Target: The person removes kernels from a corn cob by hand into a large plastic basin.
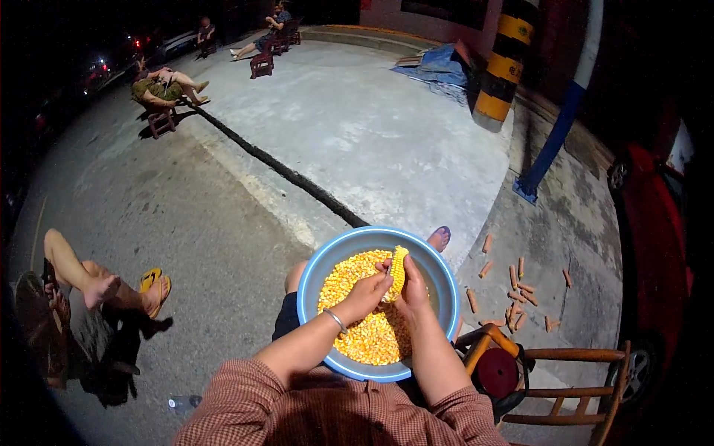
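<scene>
A blue plastic basin (312, 273) rests on my lap, partly filled with loose yellow corn kernels (375, 340). Over it my right hand (414, 287) holds an ear of corn (398, 272) upright, with its kernels on the side facing up. My left hand (365, 294), with a metal bangle at the wrist, is closed at the left side of the same ear. Something thin and greyish shows between the left fingers and the ear; what it is I cannot tell.
Several bare corncobs (514, 276) lie on the concrete at the right, near a wooden chair (574, 392). A seated person (83, 301) is at the left. Farther off are other seated people, a striped pillar (502, 67), a blue-and-white pole (552, 139) and a red car (650, 245).
</scene>
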The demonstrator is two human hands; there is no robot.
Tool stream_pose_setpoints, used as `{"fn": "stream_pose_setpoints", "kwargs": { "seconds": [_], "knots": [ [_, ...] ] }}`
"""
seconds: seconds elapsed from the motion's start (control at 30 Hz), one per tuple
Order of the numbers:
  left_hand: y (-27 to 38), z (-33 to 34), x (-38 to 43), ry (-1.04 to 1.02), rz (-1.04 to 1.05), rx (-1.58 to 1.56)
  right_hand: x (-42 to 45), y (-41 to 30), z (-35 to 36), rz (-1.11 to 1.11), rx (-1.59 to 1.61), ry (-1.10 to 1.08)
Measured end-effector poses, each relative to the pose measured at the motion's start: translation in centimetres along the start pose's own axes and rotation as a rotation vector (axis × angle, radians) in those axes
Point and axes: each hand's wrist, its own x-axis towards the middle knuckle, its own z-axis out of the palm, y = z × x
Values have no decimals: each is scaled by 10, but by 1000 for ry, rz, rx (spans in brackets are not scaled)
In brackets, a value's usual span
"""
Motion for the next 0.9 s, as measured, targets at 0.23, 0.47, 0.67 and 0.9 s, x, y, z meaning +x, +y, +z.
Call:
{"fn": "stream_pose_setpoints", "kwargs": {
  "seconds": [0.23,0.47,0.67,0.9],
  "knots": [
    [-8,2,0,73,146,-12,-5,-4,8,109,-35,-81],
    [6,-1,-3,63,163,107,0,-3,-2,119,273,-181],
    [-3,-1,3,27,67,-258,4,-1,-7,84,332,-163],
    [6,-3,4,146,25,31,1,2,0,50,131,-182]
  ]
}}
